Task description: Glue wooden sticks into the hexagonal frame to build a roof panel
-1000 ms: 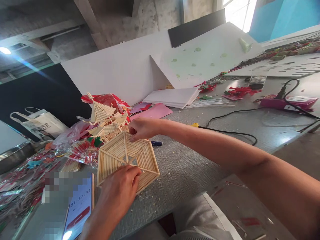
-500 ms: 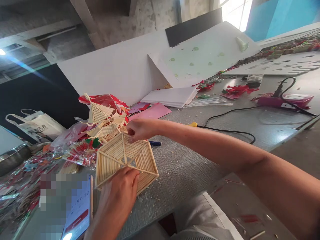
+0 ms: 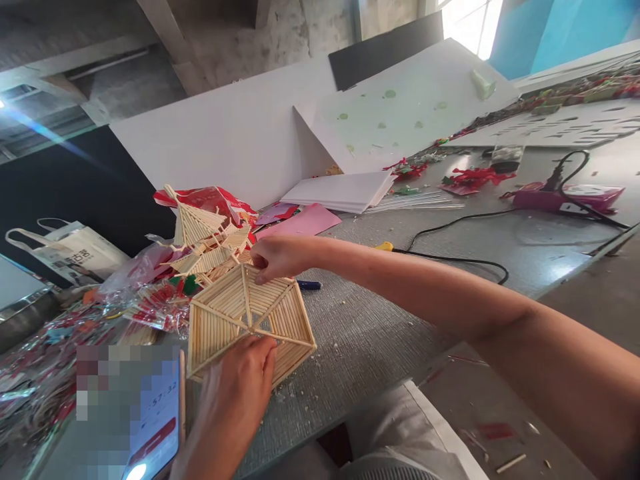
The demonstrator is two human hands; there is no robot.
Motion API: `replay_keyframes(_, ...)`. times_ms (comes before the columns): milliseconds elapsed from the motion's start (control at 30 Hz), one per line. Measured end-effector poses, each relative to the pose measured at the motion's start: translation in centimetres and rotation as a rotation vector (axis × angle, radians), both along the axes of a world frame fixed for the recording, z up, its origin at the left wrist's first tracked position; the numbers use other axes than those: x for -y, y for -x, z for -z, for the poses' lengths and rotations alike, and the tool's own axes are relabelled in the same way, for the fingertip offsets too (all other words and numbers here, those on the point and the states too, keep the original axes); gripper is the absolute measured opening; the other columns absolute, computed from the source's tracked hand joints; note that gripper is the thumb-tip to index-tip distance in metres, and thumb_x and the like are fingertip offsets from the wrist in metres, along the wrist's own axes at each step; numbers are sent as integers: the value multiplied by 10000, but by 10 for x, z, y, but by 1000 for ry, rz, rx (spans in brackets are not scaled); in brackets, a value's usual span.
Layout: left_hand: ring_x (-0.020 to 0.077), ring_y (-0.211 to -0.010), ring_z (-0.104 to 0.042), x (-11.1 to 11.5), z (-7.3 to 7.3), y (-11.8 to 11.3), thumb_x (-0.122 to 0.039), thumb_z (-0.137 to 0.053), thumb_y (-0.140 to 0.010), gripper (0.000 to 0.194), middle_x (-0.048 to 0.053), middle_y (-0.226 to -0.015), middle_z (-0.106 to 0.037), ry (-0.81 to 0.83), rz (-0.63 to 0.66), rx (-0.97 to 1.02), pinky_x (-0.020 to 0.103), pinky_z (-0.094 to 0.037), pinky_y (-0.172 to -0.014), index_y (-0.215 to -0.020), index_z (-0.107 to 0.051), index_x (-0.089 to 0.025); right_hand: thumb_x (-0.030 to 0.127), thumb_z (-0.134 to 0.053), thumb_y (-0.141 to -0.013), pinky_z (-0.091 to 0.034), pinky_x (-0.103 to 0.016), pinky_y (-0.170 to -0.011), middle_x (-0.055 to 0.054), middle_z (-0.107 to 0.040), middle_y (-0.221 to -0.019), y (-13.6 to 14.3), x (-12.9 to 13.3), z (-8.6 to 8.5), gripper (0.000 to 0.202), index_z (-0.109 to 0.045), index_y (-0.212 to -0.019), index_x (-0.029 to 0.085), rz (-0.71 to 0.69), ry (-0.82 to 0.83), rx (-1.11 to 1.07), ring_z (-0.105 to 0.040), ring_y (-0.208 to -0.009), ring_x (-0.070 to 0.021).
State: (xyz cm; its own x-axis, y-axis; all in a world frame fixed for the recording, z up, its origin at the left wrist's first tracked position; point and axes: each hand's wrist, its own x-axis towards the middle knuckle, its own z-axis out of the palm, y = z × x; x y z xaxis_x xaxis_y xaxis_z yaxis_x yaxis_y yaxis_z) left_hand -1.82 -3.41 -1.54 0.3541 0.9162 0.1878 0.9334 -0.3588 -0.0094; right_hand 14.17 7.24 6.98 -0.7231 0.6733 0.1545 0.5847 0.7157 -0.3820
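A six-sided panel of thin wooden sticks [image 3: 290,317], with spokes meeting in the middle, is part of a wooden stick model whose pointed roof [image 3: 197,227] lies behind it. My left hand [image 3: 245,377] grips the panel near its centre, fingers curled over the spokes. My right hand [image 3: 275,257] is closed at the panel's upper edge, its thumb and fingers pressed together against the sticks. Just right of the panel a dark blue pen-like object [image 3: 309,285] lies on the grey table [image 3: 360,327].
Bagged red and white pieces [image 3: 160,307] and a phone [image 3: 155,420] lie at the left. White boards [image 3: 340,190], pink paper [image 3: 310,220], a yellow-tipped tool [image 3: 385,247] with a black cable and a purple power strip [image 3: 540,198] are beyond my right arm.
The whole view has shifted very slightly. Both hands keep their places on the stick panel.
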Motion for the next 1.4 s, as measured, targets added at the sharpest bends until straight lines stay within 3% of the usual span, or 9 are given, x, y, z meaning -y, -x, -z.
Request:
replay_keyframes(100,190,-722,-644,-1,3,1,-224,-360,-851,305,52,-846,-690,9,-4,-3,278,-448,-599,-841,-665,-216,199,-600,-729,-293,-215,-486,10,-509,-661,-1,0,0,97,-546,-763,126,-2,5,-13,-416,-566,-70)
replay_keyframes(600,167,-617,-631,3,1,-7,-212,-320,-868,270,29,-650,-658,60,-65,-43,247,-373,-515,-741,-557,-192,183,-599,-728,-272,-225,-491,15,-489,-660,-2,5,-3,96,-516,-739,137,-5,-7,-8,-394,-569,-71)
replay_keyframes(967,152,-588,-613,3,2,-6,-191,-331,-860,269,21,-621,-647,49,-34,-16,242,-361,-509,-713,-555,-191,173,-593,-722,-269,-221,-487,24,-476,-651,-3,11,-6,114,-482,-713,147,2,-3,-26,-393,-560,-67)
replay_keyframes(1400,170,-603,-629,7,-6,-14,-179,-369,-842,279,29,-631,-667,71,-122,-41,246,-371,-513,-704,-611,-190,176,-596,-721,-268,-220,-489,37,-455,-618,-4,11,-6,105,-494,-717,149,-16,17,-50,-394,-548,-64)
